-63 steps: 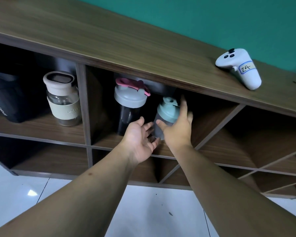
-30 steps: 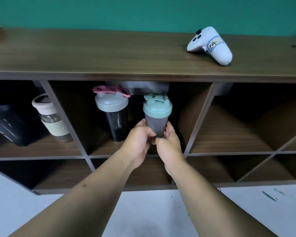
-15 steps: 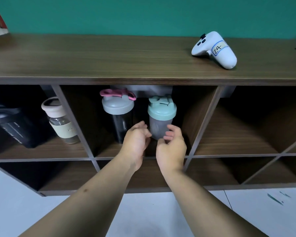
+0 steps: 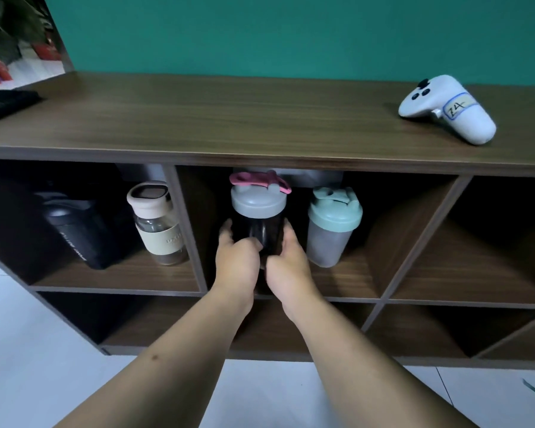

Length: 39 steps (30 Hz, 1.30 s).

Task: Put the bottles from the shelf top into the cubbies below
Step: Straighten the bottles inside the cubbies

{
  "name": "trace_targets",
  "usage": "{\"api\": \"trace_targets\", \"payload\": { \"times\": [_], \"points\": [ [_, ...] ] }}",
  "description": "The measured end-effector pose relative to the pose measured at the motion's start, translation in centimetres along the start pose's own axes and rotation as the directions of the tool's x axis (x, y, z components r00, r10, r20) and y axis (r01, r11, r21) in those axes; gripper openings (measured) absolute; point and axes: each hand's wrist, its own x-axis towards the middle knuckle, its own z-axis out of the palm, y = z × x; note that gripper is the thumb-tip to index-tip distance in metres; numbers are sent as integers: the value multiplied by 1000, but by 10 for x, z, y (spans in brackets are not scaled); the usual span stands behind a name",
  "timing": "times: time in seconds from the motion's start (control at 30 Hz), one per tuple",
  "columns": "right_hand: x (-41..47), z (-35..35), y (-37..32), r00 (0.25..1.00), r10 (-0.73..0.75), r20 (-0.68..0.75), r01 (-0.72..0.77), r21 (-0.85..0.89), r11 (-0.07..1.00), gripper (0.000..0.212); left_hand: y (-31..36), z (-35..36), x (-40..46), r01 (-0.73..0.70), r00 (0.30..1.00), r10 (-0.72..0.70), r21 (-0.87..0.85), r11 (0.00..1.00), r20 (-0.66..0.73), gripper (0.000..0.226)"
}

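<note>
Fingers (image 4: 227,231) of the left hand (image 4: 235,261) curl round the left side of the dark shaker bottle (image 4: 257,223), and the right hand (image 4: 289,264) clasps the opposite side, so the dark body sits squeezed between the two palms, both hands gripping it low down. Its grey lid with the pink loop pokes up above the fingertips, upright, inside the middle upper cubby (image 4: 380,270). Just to its right, in the same cubby, the mint-lidded shaker (image 4: 332,227) stands free, near the right hand but apart from it. One cubby left, a glass bottle with a cream cap (image 4: 158,223) stands beside a black bottle (image 4: 74,236). Up on the shelf top (image 4: 229,118), far right, lies a white controller (image 4: 445,109).
</note>
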Motion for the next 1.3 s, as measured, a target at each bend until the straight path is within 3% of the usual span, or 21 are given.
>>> {"api": "trace_targets", "payload": {
  "times": [0.1, 0.5, 0.67, 0.7, 0.77, 0.83, 0.97, 1.07, 1.2, 1.3],
  "points": [
    [2, 7, -4, 1000, -2, 3, 2, 1, 1000, 91, 2, -1, 1, 18, 998, -14, -78, 997, 53, 75],
    [1, 14, 6, 999, -22, -48, 21, -16, 1000, 100, 3, -9, 3, 42, 988, -23, -123, 991, 151, 81],
    [-8, 17, 1, 994, -12, -107, 14, 10, 1000, 100, -1, -8, 4, 17, 991, 6, -165, 986, 133, 81],
    [-16, 17, -2, 985, -17, -172, 22, 28, 999, 91, -3, -9, 2, 11, 994, 5, -142, 990, 110, 75],
    [-36, 19, -7, 945, -62, -322, 64, -4, 998, 50, -5, -16, 1, -28, 999, 30, -45, 999, 44, 47],
    [-56, 23, -7, 920, -119, -373, 100, -71, 992, 15, -6, -31, -3, -134, 991, 132, 68, 989, 33, 14],
    [-95, 46, -5, 968, -147, -202, 142, -38, 989, 24, -6, -79, -29, -364, 931, 360, 236, 901, 59, 43],
    [-110, 68, -18, 982, -180, -50, 181, 21, 983, 26, -11, -121, -34, -444, 888, 459, 287, 849, 15, 52],
    [-106, 116, -41, 978, -176, 115, 165, 103, 981, 11, -7, -164, -17, -396, 892, 431, 218, 892, -140, 48],
    [-95, 152, -47, 970, -121, 210, 109, 68, 992, 46, -3, -184, 9, -279, 944, 286, 68, 958, -162, 47]
  ]
}}
